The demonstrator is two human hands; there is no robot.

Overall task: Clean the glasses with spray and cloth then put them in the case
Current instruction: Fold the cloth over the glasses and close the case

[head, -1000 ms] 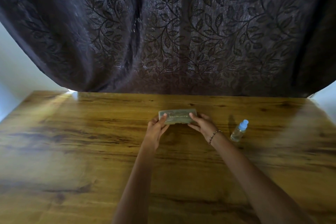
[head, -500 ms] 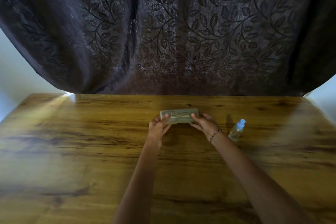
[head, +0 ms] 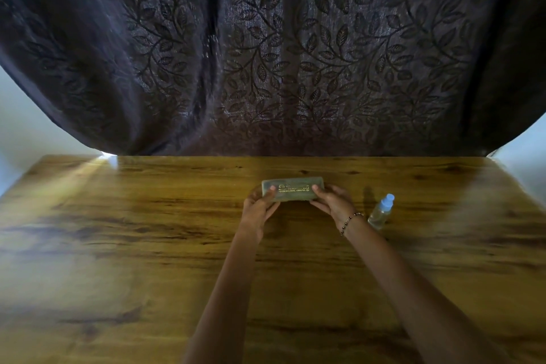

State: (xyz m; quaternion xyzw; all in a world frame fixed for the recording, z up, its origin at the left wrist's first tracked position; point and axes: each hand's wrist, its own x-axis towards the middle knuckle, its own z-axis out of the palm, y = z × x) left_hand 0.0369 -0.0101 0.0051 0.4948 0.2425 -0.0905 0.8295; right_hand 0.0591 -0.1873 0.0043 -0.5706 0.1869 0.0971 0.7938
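Note:
A closed grey-green glasses case with gold lettering sits toward the far middle of the wooden table. My left hand grips its left end, thumb on the lid. My right hand, with a beaded bracelet at the wrist, grips the right end, thumb on top. A small clear spray bottle with a pale blue cap stands to the right of my right wrist, apart from it. Neither glasses nor cloth can be seen.
A dark curtain with a leaf pattern hangs right behind the table's far edge. Pale walls show at both sides. Bright glare lies on the table's far left corner.
The hands and the case stay where they were. The view has tilted slightly, so the table sits a little lower in the frame.

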